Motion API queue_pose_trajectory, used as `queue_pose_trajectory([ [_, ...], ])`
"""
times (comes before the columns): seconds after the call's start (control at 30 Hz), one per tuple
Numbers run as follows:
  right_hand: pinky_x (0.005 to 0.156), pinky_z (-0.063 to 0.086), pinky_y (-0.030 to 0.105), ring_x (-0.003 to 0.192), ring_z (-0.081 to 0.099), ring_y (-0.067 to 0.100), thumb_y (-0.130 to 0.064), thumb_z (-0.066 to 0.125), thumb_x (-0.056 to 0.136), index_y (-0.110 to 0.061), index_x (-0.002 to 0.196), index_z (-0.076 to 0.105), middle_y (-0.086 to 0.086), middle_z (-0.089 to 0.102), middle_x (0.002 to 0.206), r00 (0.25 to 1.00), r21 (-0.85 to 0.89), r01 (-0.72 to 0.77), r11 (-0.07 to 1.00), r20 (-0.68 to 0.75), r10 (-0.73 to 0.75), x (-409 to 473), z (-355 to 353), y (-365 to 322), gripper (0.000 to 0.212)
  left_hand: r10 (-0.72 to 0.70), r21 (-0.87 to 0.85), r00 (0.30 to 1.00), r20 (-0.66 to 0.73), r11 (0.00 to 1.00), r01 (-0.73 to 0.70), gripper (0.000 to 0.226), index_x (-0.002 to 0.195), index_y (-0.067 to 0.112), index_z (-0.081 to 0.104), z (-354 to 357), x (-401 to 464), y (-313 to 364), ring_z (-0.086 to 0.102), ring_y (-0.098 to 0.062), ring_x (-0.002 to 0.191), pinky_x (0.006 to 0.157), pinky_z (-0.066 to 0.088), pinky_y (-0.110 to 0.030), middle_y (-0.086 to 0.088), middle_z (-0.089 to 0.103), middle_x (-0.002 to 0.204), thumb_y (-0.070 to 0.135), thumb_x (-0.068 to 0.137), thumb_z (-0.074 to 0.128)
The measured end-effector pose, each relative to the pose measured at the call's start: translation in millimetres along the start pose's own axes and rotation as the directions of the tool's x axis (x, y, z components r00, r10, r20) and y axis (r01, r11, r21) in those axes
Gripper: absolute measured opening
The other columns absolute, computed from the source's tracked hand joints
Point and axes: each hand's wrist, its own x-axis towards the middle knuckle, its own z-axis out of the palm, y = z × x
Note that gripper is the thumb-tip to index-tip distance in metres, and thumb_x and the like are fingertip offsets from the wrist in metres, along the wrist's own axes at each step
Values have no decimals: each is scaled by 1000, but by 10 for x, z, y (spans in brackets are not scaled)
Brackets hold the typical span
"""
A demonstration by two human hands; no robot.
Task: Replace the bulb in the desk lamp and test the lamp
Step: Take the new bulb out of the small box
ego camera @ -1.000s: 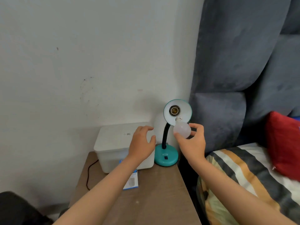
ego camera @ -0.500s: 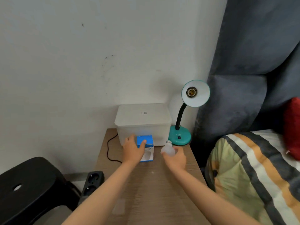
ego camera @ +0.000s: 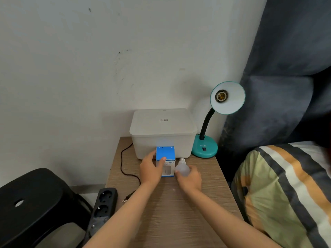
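Lower left of frame: black plastic stool (ego camera: 34, 199), black two-socket power strip (ego camera: 103, 204) beside it. Centre: my left hand (ego camera: 151, 169) clamped on the small blue-and-white cardboard bulb box (ego camera: 165, 158), standing on the wood-grain bedside table (ego camera: 172, 212) against the white lidded plastic tub (ego camera: 163, 131). Just right, my right hand (ego camera: 190, 178) wrapped around the frosted white bulb (ego camera: 181, 168), screw base pointing away. Upper right: teal gooseneck desk lamp (ego camera: 227, 97), socket bare.

White lidded bin (ego camera: 162, 133) at wall on wood nightstand (ego camera: 172, 208), blk power strip (ego camera: 102, 206) on floor, blk stool (ego camera: 35, 197), striped bedding (ego camera: 286, 185)
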Motion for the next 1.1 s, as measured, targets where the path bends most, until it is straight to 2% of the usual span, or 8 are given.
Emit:
queue_pose_trajectory([
  [0.1,99,39,41,124,39,33,-40,71,73,-14,134,40,14,42,133,997,-69,52,996,-49,-55,-15,-52,7,73,33,1,999,3,999,-33,31,112,18,62,-7,8,-49,62,-13,94,79,49,-25,4,68,104,26,83,67],
  [0.2,94,39,34,119,39,24,-35,68,78,-14,129,46,8,47,128,935,-75,326,943,-121,-333,-42,-115,3,60,55,0,998,6,998,-55,35,115,20,61,-11,6,-87,61,-12,98,84,51,-29,4,67,108,27,82,67],
  [0.37,88,37,19,107,52,15,-20,66,81,-12,117,56,3,60,113,836,2,548,836,-20,-548,-42,-189,-117,38,77,1,997,24,997,-77,35,114,19,59,-27,-4,-95,59,-10,99,81,46,-21,4,66,108,26,82,68],
  [0.47,83,39,17,95,52,7,-18,64,82,-14,112,60,1,64,107,803,5,588,809,116,-585,-44,-207,-193,31,77,-4,997,31,997,-77,34,113,18,59,-41,-3,-87,58,-8,96,72,40,-9,3,65,108,24,81,69],
  [0.57,82,39,15,94,52,5,-16,63,83,-15,114,59,0,64,107,792,37,594,804,150,-592,-47,-222,-220,32,53,-59,998,36,997,-51,35,113,17,58,-63,0,-77,59,-9,98,72,40,-6,2,65,108,20,80,71],
  [0.73,80,43,15,93,55,4,-10,62,81,-24,128,48,-7,60,99,794,137,565,813,177,-582,-57,-238,-242,51,56,-147,996,62,988,-47,46,117,22,54,-126,-12,-22,60,-11,98,77,44,-12,17,58,100,12,76,74],
  [0.83,76,43,13,93,56,8,-14,60,83,-33,139,34,-2,60,98,789,106,566,817,218,-575,-13,-216,-235,65,50,-160,992,118,987,-31,59,126,23,48,-174,-1,1,58,-10,98,76,45,-14,12,55,107,12,76,75],
  [1.1,64,39,11,70,51,6,-10,53,88,-34,145,20,0,53,75,756,-3,586,810,363,-545,85,-289,-410,71,36,-84,959,283,996,-12,69,134,28,40,-321,43,-7,59,-10,99,78,51,-23,14,46,124,24,75,76],
])
